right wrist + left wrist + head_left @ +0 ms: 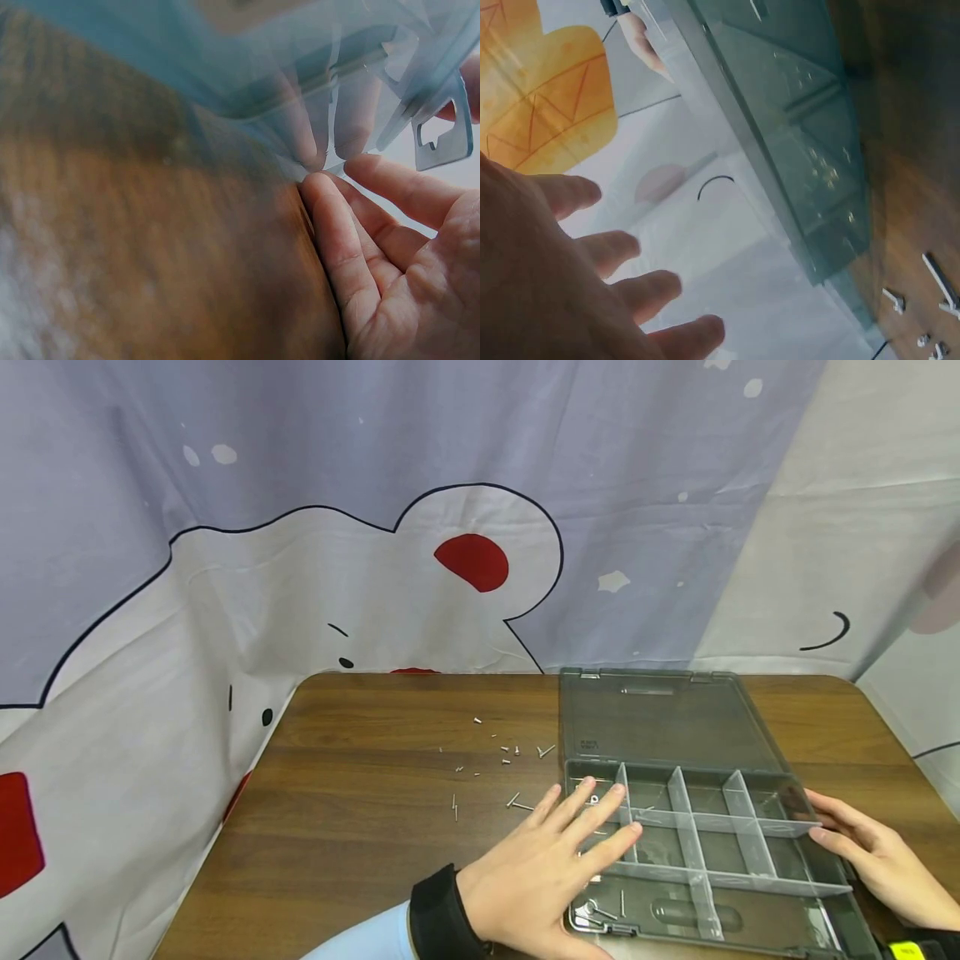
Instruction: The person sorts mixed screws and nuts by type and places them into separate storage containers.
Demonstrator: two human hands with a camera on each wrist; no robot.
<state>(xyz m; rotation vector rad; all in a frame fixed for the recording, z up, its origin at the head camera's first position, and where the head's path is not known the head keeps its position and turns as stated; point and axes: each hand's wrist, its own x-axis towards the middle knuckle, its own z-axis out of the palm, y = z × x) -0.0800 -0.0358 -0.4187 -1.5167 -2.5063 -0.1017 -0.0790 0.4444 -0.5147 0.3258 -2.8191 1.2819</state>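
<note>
A clear grey compartment box [705, 881] lies on the table with its hinged lid [660, 718] laid back. My left hand [547, 868] hovers palm-down over the box's left column, fingers spread and holding nothing; it partly hides that column. In the left wrist view the fingers [649, 296] are apart from the box's side. At the box's right wall, my right hand [877, 856] touches the outer side with its fingertips and thumb. The right wrist view shows the fingers [341, 240] against the clear plastic, mirrored in it. Small screws [600, 910] lie in the left compartments.
Several loose screws [517, 803] are scattered on the wooden table [360, 810] left of the box. A patterned curtain [375, 577] hangs behind the table. Thin dividers [682, 818] split the box into compartments. A latch [446, 135] sticks out from the box.
</note>
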